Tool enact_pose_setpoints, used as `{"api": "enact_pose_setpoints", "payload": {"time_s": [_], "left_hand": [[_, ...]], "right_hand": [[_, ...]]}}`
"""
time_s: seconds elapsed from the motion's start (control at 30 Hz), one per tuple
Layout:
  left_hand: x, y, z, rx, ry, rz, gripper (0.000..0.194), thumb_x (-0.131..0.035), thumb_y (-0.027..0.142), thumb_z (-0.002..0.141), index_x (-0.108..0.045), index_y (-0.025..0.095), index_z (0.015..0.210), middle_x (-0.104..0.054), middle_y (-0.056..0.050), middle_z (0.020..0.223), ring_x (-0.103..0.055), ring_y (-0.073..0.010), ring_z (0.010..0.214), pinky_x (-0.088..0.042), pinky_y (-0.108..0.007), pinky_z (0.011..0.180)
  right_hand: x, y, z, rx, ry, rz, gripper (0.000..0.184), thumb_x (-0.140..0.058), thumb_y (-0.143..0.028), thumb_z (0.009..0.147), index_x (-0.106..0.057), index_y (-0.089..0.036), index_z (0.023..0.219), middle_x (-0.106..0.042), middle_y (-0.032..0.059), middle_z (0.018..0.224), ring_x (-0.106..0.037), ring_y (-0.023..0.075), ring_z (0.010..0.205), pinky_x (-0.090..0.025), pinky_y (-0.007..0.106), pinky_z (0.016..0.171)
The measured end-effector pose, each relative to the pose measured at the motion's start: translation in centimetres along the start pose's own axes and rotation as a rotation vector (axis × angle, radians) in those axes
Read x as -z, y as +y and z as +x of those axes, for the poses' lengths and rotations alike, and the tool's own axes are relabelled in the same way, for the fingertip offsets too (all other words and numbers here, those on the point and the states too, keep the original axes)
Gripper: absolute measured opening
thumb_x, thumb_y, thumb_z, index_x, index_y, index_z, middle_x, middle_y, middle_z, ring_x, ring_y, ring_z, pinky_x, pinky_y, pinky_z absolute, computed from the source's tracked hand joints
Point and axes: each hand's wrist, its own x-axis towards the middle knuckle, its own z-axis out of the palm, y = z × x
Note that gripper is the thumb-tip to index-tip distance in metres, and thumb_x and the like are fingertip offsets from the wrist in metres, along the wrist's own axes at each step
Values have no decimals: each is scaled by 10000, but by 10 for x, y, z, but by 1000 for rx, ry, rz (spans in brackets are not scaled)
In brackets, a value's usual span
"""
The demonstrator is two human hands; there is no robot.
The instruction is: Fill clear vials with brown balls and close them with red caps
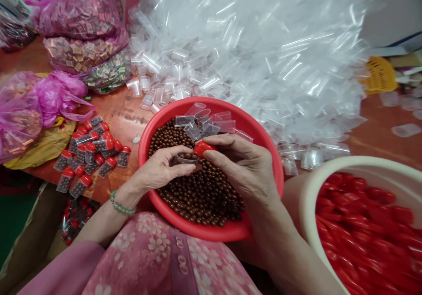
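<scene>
My left hand (165, 167) pinches a clear plastic container (187, 158) with brown balls showing at its mouth. Between the thumb and fingers of my right hand (242, 163) is a red cap (203, 147), close by the container's opening; whether they touch I cannot tell. Both hands are over a red basin (277, 172). Small round brown balls (198, 198), glossy like chocolate candies, cover much of its bottom. Several clear empty containers (211, 123) lie on the balls at the basin's far side.
Filled red-capped containers (94, 152) lie on the table at left, with more in a box below. Pink plastic bags (79, 13) stand behind them. A big heap of clear containers (247, 57) spreads across the back. At right, a cream bucket (310, 189) holds red caps (365, 224).
</scene>
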Motion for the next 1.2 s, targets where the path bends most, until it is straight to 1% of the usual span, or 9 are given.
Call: {"api": "enact_pose_setpoints", "payload": {"time_s": [0.13, 0.33, 0.43, 0.57, 0.73, 0.9, 1.0, 1.1, 1.2], "left_hand": [[0, 3, -3, -64, -54, 79, 171, -709, 192, 771, -718, 156, 937, -706, -36, 951, -632, -141, 917, -468, -275, 888], [-1, 6, -1, -10, -17, 95, 238, -686, 238, 799, -693, 146, 1019, -677, -27, 852, -621, -119, 771, -479, -238, 713], [-2, 6, -2, -38, 4, 103, 211, -678, 219, 803, -683, 146, 1001, -659, -15, 824, -596, -102, 744, -463, -223, 700], [-2, 4, -2, 19, 3, 85, 258, -673, 247, 811, -656, 142, 1046, -645, -12, 788, -592, -106, 710, -450, -227, 658], [-1, 0, 1, 22, -23, 89, 289, -676, 265, 809, -618, 134, 1059, -658, -24, 814, -596, -103, 703, -447, -233, 659], [2, -2, 2, -1, -35, 60, 257, -646, 265, 826, -588, 133, 1040, -665, -26, 814, -574, -92, 683, -435, -226, 636], [4, -1, 1, -6, -59, 60, 254, -656, 286, 822, -579, 140, 1015, -664, -16, 791, -548, -82, 641, -415, -220, 601], [6, -1, 1, 4, -79, 44, 299, -683, 361, 811, -570, 143, 980, -654, -13, 781, -549, -84, 635, -414, -223, 588], [7, -2, 2, -2, -94, 5, 363, -699, 433, 798, -568, 141, 968, -646, -15, 784, -578, -99, 685, -442, -238, 634]], "right_hand": [[0, 2, -2, 9, 69, 48, 143, -764, -252, 782, -734, -264, 921, -749, -6, 880, -710, 142, 795, -588, 270, 752], [0, -1, -6, 8, 76, 61, 140, -774, -261, 769, -741, -260, 905, -751, 6, 893, -710, 159, 815, -594, 300, 774], [0, -3, -7, 19, 74, 63, 146, -773, -274, 769, -741, -260, 911, -752, 10, 902, -712, 165, 831, -597, 312, 797], [-2, -2, -7, 27, 102, 69, 161, -778, -285, 766, -739, -268, 921, -758, 9, 904, -719, 170, 824, -603, 318, 791], [-7, -3, -3, 38, 159, 98, 172, -781, -263, 764, -744, -290, 930, -763, -4, 929, -723, 165, 841, -598, 306, 803], [-10, -5, -1, 49, 115, 41, 158, -766, -247, 778, -739, -296, 925, -756, -8, 907, -712, 160, 807, -596, 299, 746], [-10, -7, 1, 50, 95, -17, 158, -754, -243, 791, -734, -286, 941, -752, -3, 922, -712, 167, 838, -590, 316, 790], [-12, -9, 4, 61, 72, -37, 155, -749, -234, 797, -738, -284, 943, -750, -7, 919, -707, 162, 830, -582, 306, 780], [-13, -11, 6, 78, 46, -38, 158, -746, -226, 798, -744, -280, 946, -751, -8, 904, -705, 155, 813, -581, 288, 743]]}}
